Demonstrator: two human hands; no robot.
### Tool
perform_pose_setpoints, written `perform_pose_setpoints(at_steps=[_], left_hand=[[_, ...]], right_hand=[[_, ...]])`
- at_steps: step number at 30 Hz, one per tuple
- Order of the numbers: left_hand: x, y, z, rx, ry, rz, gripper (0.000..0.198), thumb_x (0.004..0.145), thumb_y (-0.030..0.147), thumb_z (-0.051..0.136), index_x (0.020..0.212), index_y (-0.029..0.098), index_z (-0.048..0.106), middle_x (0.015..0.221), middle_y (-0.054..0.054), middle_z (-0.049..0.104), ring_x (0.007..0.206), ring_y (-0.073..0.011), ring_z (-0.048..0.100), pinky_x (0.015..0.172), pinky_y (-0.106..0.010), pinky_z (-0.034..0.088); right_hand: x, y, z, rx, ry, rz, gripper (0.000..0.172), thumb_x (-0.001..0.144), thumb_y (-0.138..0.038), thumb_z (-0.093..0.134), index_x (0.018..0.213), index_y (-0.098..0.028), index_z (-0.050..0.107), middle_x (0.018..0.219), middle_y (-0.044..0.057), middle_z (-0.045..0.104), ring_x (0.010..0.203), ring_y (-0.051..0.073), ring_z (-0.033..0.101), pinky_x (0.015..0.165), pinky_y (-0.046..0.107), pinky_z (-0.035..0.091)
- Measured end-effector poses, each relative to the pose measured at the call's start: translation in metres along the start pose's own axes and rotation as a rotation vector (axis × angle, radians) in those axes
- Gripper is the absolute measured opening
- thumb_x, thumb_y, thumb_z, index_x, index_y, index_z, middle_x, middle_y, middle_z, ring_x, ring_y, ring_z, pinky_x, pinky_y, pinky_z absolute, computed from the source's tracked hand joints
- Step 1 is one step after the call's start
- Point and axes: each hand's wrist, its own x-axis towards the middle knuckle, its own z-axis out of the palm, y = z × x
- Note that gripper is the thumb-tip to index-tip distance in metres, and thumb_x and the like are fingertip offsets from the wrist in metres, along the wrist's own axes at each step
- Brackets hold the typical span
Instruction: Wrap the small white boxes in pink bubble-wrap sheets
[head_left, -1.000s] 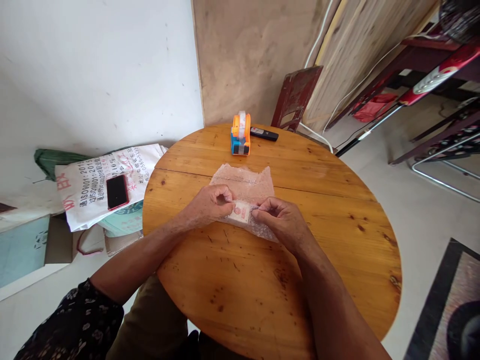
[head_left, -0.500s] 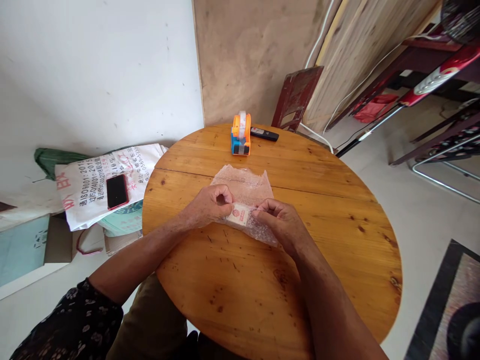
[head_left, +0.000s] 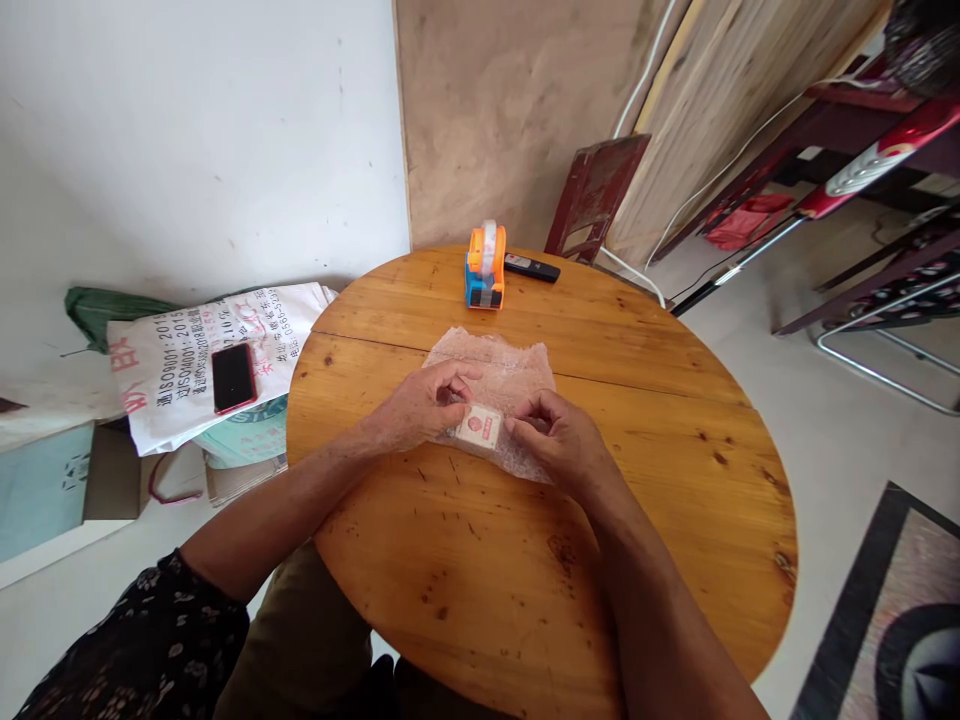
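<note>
A sheet of clear bubble wrap [head_left: 499, 362] lies on the round wooden table [head_left: 660, 400]. On its near part rests a small white box with a red mark [head_left: 480, 427]. My left hand [head_left: 420, 405] pinches the wrap at the box's left side, fingers curled. At the box's right edge, my right hand [head_left: 559, 440] grips the box and wrap with curled fingers.
An orange and blue tape dispenser [head_left: 484, 268] and a black remote [head_left: 531, 267] stand at the table's far edge. Left of the table, a black phone [head_left: 233, 377] lies on printed white sacks [head_left: 187, 350]. A dark red chair [head_left: 592, 195] is behind the table, a rug [head_left: 892, 630] at the right.
The box has turned slightly between my hands and the wrap has shifted a little. The fingers of my left hand have loosened and spread somewhat.
</note>
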Motion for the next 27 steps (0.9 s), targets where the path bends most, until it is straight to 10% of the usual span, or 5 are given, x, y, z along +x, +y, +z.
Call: perform_pose_setpoints(at_steps=[8,13,27], left_hand=[[0.0,-0.001,0.0,0.025,-0.007,0.016,0.048,0.077,0.014,0.061,0.125,0.016,0.057,0.089,-0.001,0.066,0.074,-0.0109,0.059,0.068,-0.023,0.048],[0.0,-0.005,0.001,-0.003,-0.008,0.025,0.05,0.078,0.016,0.063,0.128,0.015,0.055,0.09,-0.002,0.065,0.077,-0.0115,0.06,0.07,-0.023,0.048],[0.0,0.003,-0.002,0.045,0.022,-0.043,0.041,0.077,0.018,0.062,0.117,0.014,0.063,0.091,-0.004,0.069,0.077,-0.012,0.061,0.069,-0.023,0.049]], right_hand=[[-0.012,-0.01,0.003,-0.36,0.31,-0.386,0.018,0.081,-0.015,0.052,0.094,-0.023,0.061,0.094,0.008,0.067,0.085,0.023,0.061,0.073,0.035,0.047],[-0.015,-0.022,0.009,-0.427,0.223,-0.701,0.022,0.085,-0.011,0.05,0.094,-0.024,0.066,0.1,0.008,0.069,0.1,0.024,0.059,0.086,0.039,0.046],[-0.011,-0.017,0.011,-0.574,0.027,-0.683,0.017,0.091,-0.028,0.057,0.103,-0.023,0.068,0.11,0.009,0.07,0.104,0.026,0.059,0.089,0.041,0.04]])
